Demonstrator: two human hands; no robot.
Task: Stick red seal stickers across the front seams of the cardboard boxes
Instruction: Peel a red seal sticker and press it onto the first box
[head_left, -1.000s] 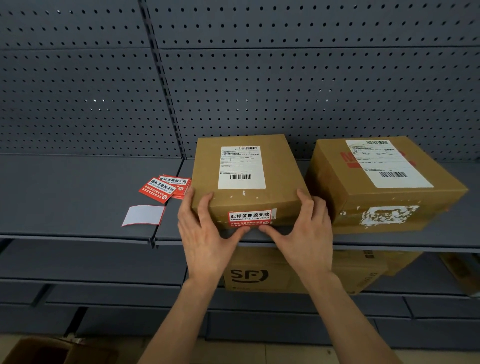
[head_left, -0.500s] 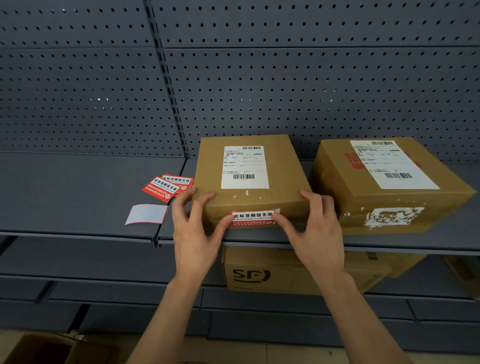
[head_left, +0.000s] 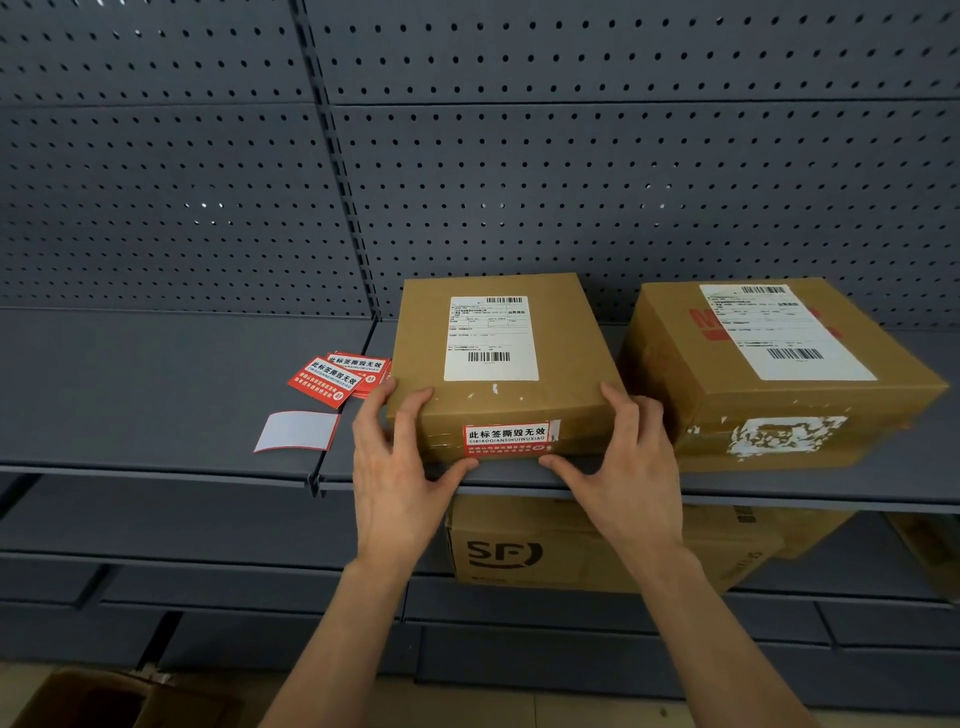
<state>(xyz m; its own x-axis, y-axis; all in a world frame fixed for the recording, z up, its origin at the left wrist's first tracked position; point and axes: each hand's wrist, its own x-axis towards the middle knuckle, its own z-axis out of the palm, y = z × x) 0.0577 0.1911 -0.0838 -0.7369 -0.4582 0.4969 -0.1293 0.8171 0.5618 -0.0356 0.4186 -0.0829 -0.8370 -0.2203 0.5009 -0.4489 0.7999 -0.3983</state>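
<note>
Cardboard boxes, four counted, on grey metal shelving backed by perforated panels. Two on the upper shelf, two partly hidden on the shelf below. Largest on the upper shelf: box at the right end, turned at an angle, white shipping label on top, torn white patch on its front face, front corner near the shelf's front edge. Beside it, apart, toward the shelf's middle: flatter box, white shipping label on top, front face close to the shelf's front edge. Below: SF-printed box, with another box behind it to the right, mostly hidden. At the bottom left corner of the view, on the floor, an open carton, only partly seen.

Two bare hands on the flatter box. Left hand cupped around the front left corner, fingers spread on the top edge, thumb along the bottom front edge. Right hand mirrored on the front right corner, fingers on top, thumb tip touching the lower right corner of a red seal sticker. Both grips wide, pressing the box, nothing pinched.

Red seal sticker stuck across the front seam, centred between the two thumbs. Left of the box, on the shelf: small pile of loose red stickers, at least two, exact count unclear. Nearer the front edge: one peeled white backing sheet.
</note>
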